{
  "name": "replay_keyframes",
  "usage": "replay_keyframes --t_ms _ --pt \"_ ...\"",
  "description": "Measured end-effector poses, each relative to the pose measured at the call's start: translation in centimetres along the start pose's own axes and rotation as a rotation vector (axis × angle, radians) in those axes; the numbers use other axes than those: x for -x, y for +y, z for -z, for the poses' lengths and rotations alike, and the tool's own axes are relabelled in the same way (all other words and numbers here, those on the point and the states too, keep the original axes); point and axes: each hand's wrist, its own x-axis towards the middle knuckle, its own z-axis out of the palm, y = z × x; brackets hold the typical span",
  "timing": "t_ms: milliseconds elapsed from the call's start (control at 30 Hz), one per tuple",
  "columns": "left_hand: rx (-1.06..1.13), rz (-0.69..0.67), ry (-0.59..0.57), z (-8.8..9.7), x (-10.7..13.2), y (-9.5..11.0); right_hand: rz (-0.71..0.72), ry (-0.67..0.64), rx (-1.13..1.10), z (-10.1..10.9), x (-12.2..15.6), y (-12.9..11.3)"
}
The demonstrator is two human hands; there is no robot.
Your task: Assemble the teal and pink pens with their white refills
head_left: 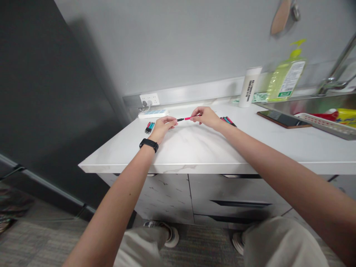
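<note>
Over the countertop, my left hand [164, 127] pinches a black pen piece [180, 119], perhaps a cap, between thumb and fingers. Facing it from the other side, my right hand [205, 116] is closed on a pink pen barrel [188, 118]. The two pieces lie end to end in one line; I cannot tell whether they touch. Beside my left hand lies a small group of pink and teal pens with black ends [149, 127]. Another group of pink, teal and black pens [228, 121] lies behind my right wrist, partly hidden by it.
The white countertop [191, 148] ends at a front edge above drawers. At the back left are a power strip [153, 114] and a wall socket [149, 99]. To the right stand a white bottle [250, 89], a green pump bottle [287, 79], a phone [283, 118] and a sink basket [328, 124].
</note>
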Motion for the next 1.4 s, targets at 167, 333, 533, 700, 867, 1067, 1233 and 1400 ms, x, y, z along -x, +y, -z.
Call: replay_keyframes --t_ms 167,333,533,700,867,1067,1233,1400 --pt "-0.008 -0.024 0.007 0.4 -0.3 -0.4 0.048 -0.049 0.141 0.0 0.0 0.5" --pt "0.029 0.013 0.007 0.2 -0.2 -0.2 0.108 -0.065 0.162 -0.1 0.0 0.5" --pt "0.077 0.066 -0.014 -0.1 0.2 0.5 0.204 -0.050 0.190 -0.1 -0.2 0.9" --pt "0.050 0.047 -0.039 -0.2 0.4 0.6 0.295 0.014 0.253 0.1 -0.5 1.0" --pt "0.053 0.027 -0.034 -0.2 0.3 0.3 0.353 -0.016 0.329 0.3 -0.2 0.6" --pt "0.030 0.007 -0.010 -0.1 0.2 0.4 0.273 -0.085 0.295 0.2 0.1 0.5" --pt "0.028 0.002 -0.006 0.0 0.2 0.4 0.175 -0.128 0.222 -0.1 0.2 0.6" --pt "0.024 0.014 -0.010 0.0 0.3 0.5 0.182 -0.118 0.254 0.0 0.2 0.4"
